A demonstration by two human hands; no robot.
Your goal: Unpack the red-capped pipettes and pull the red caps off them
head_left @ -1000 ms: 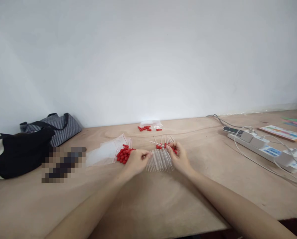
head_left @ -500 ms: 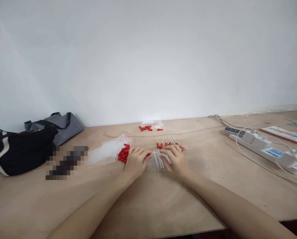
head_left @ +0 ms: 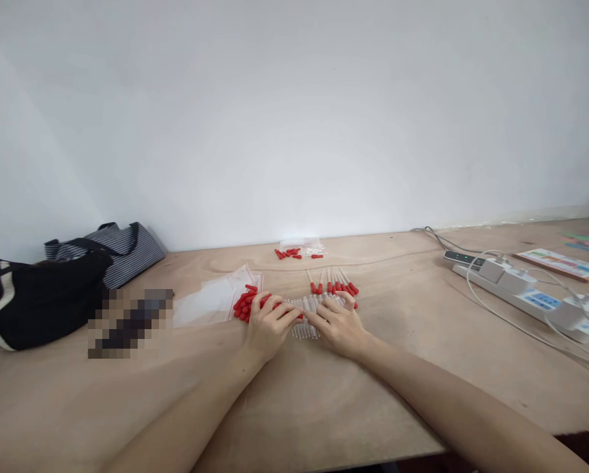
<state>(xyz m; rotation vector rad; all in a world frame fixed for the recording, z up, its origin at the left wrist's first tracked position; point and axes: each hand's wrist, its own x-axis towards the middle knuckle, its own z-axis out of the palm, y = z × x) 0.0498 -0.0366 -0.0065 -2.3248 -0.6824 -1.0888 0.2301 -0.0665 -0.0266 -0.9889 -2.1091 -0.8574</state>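
Observation:
A bundle of thin clear glass tubes [head_left: 308,309] lies on the wooden table [head_left: 324,407] in front of me. My left hand [head_left: 269,323] rests on its left end, fingers stretched flat, and touches a heap of small red caps [head_left: 245,303]. My right hand [head_left: 338,323] lies flat on the right part of the bundle, fingers spread. Just beyond my right hand lie several tubes fitted with red caps [head_left: 334,286]. Neither hand grips anything that I can see.
A clear zip bag [head_left: 210,301] lies left of the red caps. More loose red caps [head_left: 292,252] sit near the wall. Two bags [head_left: 52,282] stand at the far left. A power strip [head_left: 531,297] with cables and a printed card [head_left: 561,263] lie at the right.
My right hand put down the capped tube it held with the others and came down flat on the tube bundle. My left hand opened and moved onto the bundle's left end.

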